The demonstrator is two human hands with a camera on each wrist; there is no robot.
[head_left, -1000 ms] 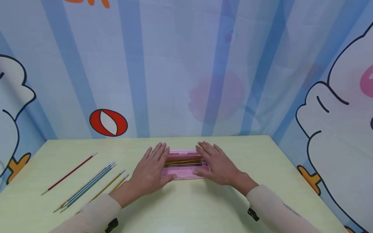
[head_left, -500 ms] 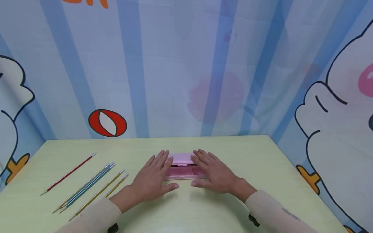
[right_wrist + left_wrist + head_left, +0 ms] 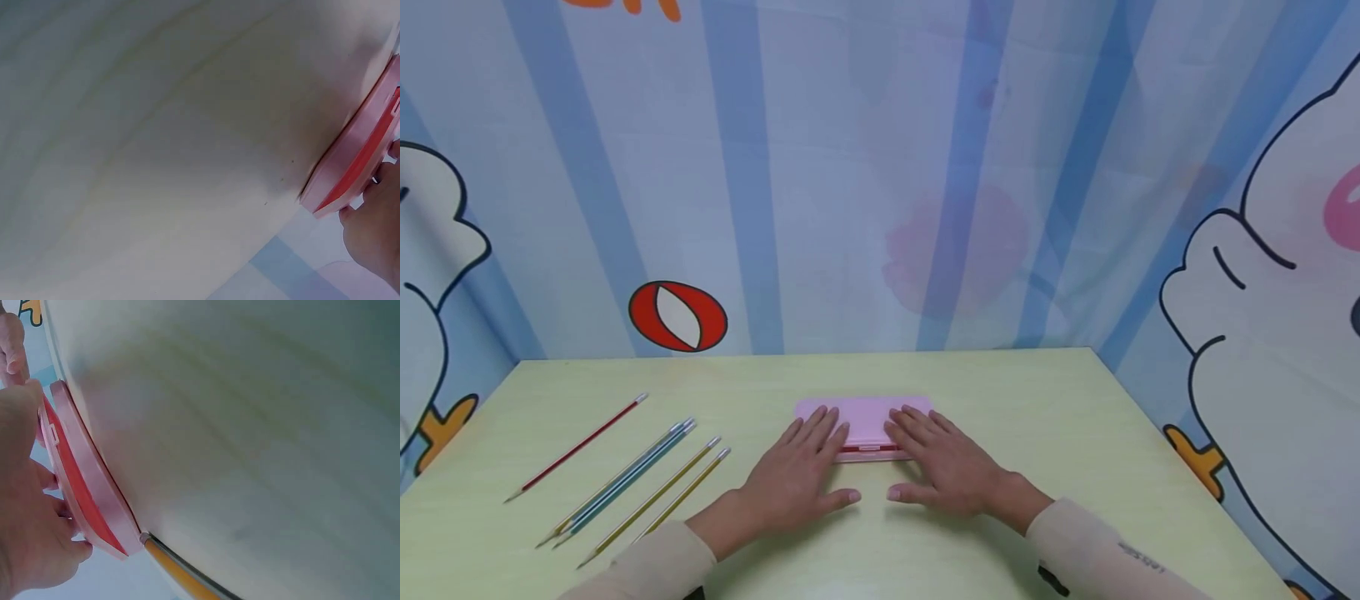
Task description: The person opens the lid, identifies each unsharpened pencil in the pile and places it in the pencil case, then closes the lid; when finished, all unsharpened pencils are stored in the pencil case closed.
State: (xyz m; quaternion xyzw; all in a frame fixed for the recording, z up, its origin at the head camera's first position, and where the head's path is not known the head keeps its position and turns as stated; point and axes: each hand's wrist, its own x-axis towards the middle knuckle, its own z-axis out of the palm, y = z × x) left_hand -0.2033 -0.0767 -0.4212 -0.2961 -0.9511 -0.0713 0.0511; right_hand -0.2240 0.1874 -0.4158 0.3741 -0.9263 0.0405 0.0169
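Note:
A pink pencil case (image 3: 865,419) lies on the table with its lid lowered almost flat. A narrow red gap shows along its front edge, by a small clasp. My left hand (image 3: 793,481) rests its straight fingers on the left part of the lid, thumb stretched toward the middle in front of the case. On the right part of the lid lie the extended fingers of my right hand (image 3: 955,475). Both wrist views show the pencil case (image 3: 94,469) from its front side, the gap wedge-shaped between lid and base. The inside is hidden under the lid.
Left of the case, several pencils lie slanted on the table (image 3: 1000,383): a red pencil (image 3: 580,447) farthest left, blue pencils (image 3: 625,485) in a bundle, and a yellow pencil (image 3: 651,502) nearer the left forearm. A striped curtain (image 3: 850,167) hangs behind the table.
The lid has swung down toward me from standing open, covering the pencils inside the case. Both hands moved with it, sliding a little nearer to me.

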